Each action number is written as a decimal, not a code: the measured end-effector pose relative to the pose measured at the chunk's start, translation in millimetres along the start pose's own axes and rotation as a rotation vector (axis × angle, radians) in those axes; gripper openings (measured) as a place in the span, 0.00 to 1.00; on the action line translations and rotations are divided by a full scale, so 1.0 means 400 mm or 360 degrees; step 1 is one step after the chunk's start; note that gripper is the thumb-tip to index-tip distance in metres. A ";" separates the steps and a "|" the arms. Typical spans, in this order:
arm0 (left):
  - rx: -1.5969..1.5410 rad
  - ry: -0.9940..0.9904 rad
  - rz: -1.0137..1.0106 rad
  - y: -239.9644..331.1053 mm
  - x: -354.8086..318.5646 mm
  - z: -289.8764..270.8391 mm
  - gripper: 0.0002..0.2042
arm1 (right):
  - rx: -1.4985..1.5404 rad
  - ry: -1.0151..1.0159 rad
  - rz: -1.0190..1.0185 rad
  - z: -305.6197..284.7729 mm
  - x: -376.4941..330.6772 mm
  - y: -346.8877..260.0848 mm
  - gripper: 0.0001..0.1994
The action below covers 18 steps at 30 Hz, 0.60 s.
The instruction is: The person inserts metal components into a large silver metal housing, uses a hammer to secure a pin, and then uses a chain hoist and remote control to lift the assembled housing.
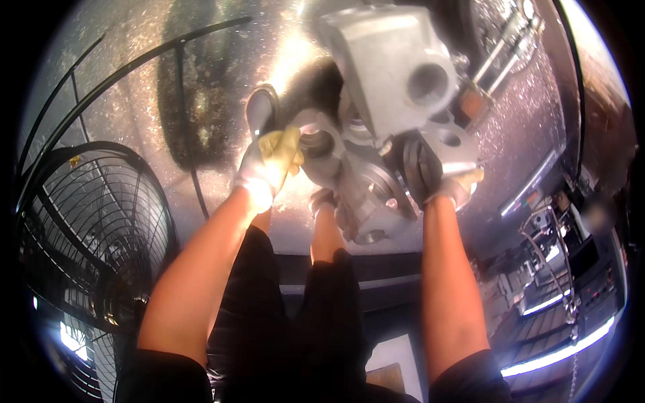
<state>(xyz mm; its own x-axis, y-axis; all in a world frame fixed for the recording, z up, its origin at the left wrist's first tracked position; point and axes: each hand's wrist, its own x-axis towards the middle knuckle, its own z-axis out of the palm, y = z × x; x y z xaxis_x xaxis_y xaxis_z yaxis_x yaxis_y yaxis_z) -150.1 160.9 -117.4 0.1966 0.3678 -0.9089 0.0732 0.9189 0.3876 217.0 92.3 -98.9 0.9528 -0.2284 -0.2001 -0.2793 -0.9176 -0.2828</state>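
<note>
- We find the grey metal casting at one o'clock.
- Left hand, gloved, ten o'clock: fingers curled beside a ringed metal part; grip we cannot tell.
- Right hand, three o'clock, beside a dark rounded piece; grip likewise unclear to us.

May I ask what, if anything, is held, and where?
That cannot be told: left hand is by a metal casting's holed end, right hand by a dark round part.

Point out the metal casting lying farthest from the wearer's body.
The boxy grey casting at the picture's top, with a round hole toward its right side; the other castings lie lower in view, closer to the wearer.
</note>
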 end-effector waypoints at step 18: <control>0.2559 -0.0138 0.0773 -0.153 -0.182 0.672 0.35 | 0.0105 -0.0485 -0.2181 -0.379 0.194 0.354 0.20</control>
<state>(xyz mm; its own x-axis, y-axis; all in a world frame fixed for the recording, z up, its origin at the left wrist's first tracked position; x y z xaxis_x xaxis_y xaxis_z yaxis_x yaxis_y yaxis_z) 93.8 39.3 -33.6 0.5448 0.4949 -0.6770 0.8377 -0.3583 0.4122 269.4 -104.6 -12.3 0.4087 0.9095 0.0763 0.8246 -0.3322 -0.4578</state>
